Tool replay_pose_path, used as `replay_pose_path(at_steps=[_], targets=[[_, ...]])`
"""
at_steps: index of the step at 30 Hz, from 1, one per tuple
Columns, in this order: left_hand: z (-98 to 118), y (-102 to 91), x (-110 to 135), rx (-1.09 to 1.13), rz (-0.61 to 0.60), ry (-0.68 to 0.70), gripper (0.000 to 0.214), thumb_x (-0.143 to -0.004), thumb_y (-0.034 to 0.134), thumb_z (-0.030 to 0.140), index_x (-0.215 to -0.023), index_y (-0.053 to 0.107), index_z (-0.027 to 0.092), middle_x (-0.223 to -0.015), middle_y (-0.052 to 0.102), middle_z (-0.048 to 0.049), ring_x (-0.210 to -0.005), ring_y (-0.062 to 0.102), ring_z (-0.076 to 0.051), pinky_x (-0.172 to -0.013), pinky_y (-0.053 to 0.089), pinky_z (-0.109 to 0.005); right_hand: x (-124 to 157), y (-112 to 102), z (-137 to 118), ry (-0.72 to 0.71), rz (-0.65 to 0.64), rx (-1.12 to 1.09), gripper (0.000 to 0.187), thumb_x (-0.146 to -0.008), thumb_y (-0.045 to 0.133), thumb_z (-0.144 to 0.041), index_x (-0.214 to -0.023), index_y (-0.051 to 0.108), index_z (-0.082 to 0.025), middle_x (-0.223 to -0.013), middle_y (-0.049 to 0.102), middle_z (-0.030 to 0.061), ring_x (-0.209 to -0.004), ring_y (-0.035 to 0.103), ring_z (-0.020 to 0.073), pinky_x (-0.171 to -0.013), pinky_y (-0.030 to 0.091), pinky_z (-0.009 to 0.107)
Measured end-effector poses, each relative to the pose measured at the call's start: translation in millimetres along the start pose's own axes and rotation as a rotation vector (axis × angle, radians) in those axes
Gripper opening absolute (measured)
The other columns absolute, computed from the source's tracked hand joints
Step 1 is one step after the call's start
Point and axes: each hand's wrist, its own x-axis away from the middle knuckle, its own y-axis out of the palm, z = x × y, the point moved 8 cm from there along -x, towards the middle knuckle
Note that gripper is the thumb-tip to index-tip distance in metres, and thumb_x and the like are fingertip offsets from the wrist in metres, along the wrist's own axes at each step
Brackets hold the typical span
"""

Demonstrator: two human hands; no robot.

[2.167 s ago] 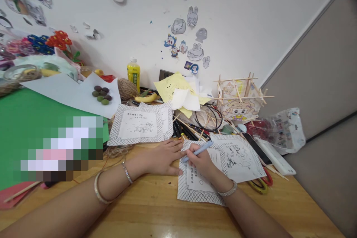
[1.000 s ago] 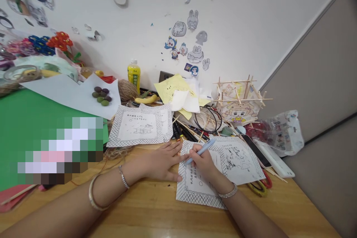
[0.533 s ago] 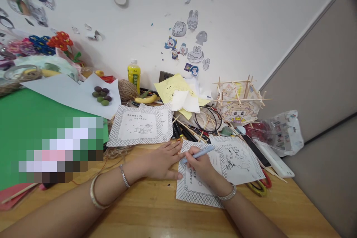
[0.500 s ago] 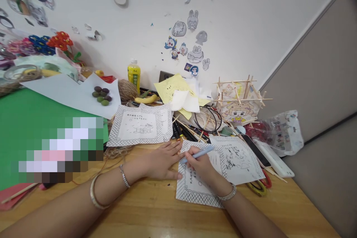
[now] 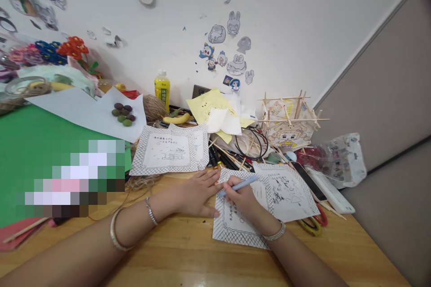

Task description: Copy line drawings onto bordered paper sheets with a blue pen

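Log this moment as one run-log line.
left hand: open, flat on table at edge of bordered sheet | right hand: shut on blue pen, tip down over sheet

White wall [image 5: 303, 18] stuck with cartoon cut-outs [image 5: 232, 22] — a grey partition [image 5: 387, 94] beside the wooden table [image 5: 188, 251]

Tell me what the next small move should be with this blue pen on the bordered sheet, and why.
Probably a short stroke on the bordered sheet. The right hand grips the light blue pen, tip at the sheet's upper left part, and the left hand lies flat at its left edge, so the paper looks steady enough to mark.
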Motion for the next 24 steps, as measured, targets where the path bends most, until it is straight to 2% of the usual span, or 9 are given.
replay_pose_path(at_steps=[6,16,24], targets=[[0.3,-0.8,-0.1,0.017,0.017,0.001,0.082,-0.086,0.045,0.066,-0.147,0.029,0.012,-0.153,0.015,-0.0204,-0.143,0.009,-0.034,-0.115,0.011,-0.046,-0.3,-1.5,2.2,0.015,0.016,-0.02,0.031,-0.085,0.052,-0.03,-0.057,0.04,-0.022,-0.046,0.04,-0.007,-0.042,0.039,0.0098,-0.044,0.032,0.022],[-0.4,0.3,0.2,-0.009,0.023,0.008,0.082,-0.086,0.042,0.067,-0.146,0.03,0.013,-0.154,0.016,-0.0194,-0.143,0.009,-0.032,-0.115,0.01,-0.044,-0.7,-3.4,-0.5,0.014,0.035,0.021,0.03,-0.082,0.052,-0.03,-0.056,0.04,-0.022,-0.046,0.042,-0.0063,-0.043,0.039,0.0095,-0.043,0.031,0.021],[0.5,-0.7,0.1,0.035,0.036,0.013,0.081,-0.086,0.044,0.066,-0.146,0.03,0.013,-0.153,0.017,-0.0204,-0.143,0.01,-0.034,-0.115,0.012,-0.048,1.0,-2.4,-5.9,0.04,0.026,0.007,0.022,-0.077,0.05,-0.026,-0.057,0.047,-0.02,-0.046,0.041,-0.0063,-0.043,0.038,0.0096,-0.042,0.029,0.021]])
